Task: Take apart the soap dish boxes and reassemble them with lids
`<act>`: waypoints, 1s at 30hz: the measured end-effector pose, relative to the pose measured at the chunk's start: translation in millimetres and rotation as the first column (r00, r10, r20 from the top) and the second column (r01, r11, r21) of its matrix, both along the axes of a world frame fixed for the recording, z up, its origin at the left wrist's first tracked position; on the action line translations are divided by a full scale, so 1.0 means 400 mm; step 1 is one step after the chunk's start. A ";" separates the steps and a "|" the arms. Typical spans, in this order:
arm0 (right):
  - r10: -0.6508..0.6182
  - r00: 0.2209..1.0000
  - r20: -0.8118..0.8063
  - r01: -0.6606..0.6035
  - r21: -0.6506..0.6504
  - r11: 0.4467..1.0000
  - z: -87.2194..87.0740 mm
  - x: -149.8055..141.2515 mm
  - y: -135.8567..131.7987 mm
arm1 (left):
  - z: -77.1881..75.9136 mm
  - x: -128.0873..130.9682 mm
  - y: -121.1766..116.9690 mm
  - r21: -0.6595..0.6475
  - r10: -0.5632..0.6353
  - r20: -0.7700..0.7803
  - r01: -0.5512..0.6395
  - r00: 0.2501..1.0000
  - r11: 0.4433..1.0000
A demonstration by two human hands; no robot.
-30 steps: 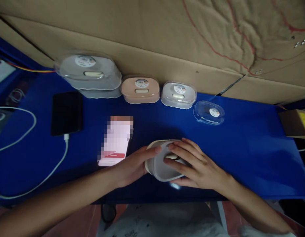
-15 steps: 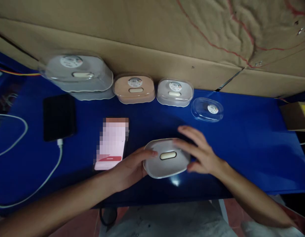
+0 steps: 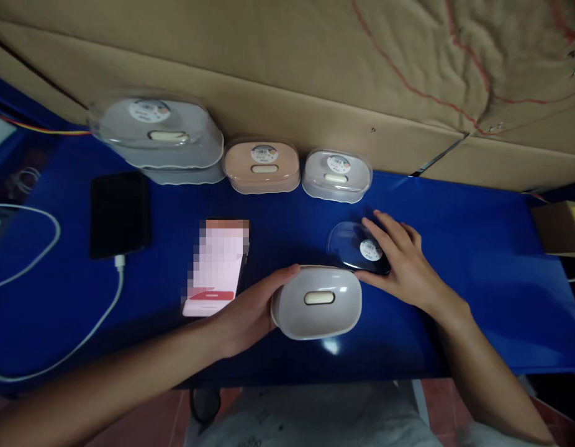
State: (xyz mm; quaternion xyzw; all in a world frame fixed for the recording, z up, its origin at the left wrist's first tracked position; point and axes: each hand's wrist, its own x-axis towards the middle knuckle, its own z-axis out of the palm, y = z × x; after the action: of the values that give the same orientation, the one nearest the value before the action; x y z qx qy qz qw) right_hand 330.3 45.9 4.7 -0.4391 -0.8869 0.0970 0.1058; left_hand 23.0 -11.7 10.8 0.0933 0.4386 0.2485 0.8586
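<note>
A light grey oval container (image 3: 320,320) with a cream oblong piece at its middle sits near the table's front edge. My left hand (image 3: 257,304) grips its left side, thumb along the upper rim. Just behind it is a clear plastic lid (image 3: 348,242) bearing a round white label. My right hand (image 3: 399,261) is closed round the lid's right side, thumb at the near edge and fingers over the far edge. The lid lies close to the container's upper right rim; whether they touch is hard to tell.
Along the cardboard wall (image 3: 269,81) stand lidded containers: a large grey one (image 3: 194,149), a peach one (image 3: 262,180) and a small grey one (image 3: 336,189). A phone with a lit screen (image 3: 217,261) and a black device (image 3: 120,214) on a white cable (image 3: 113,316) lie at left.
My right hand has left the container's right side and taken hold of the clear lid, which has come nearer and to the left. My left hand still holds the container.
</note>
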 end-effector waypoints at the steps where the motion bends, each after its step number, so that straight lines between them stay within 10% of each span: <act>1: 0.002 1.000 -0.003 -0.002 -0.029 1.000 0.000 0.006 0.005 | 0.001 0.000 0.001 0.000 0.004 -0.003 -0.004 1.000 1.000; 9: -0.021 0.992 -0.126 0.025 0.035 0.999 0.032 0.000 -0.005 | -0.007 -0.009 0.000 0.005 0.006 -0.001 -0.006 1.000 1.000; 15: 0.201 0.923 -0.329 -0.204 0.025 0.979 0.042 -0.057 -0.057 | -0.018 -0.005 -0.002 -0.033 0.017 -0.006 -0.018 1.000 0.999; 30: 0.327 0.905 -0.272 -0.321 0.069 0.945 0.015 -0.125 -0.098 | -0.004 0.000 -0.002 -0.019 0.073 0.038 -0.072 0.997 0.997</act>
State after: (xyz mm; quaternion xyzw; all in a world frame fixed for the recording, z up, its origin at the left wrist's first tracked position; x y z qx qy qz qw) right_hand 280.3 6.9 10.5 -0.2664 -0.9246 0.1641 0.2174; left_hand 22.9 -12.3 9.1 0.0652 0.4271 0.2773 0.8581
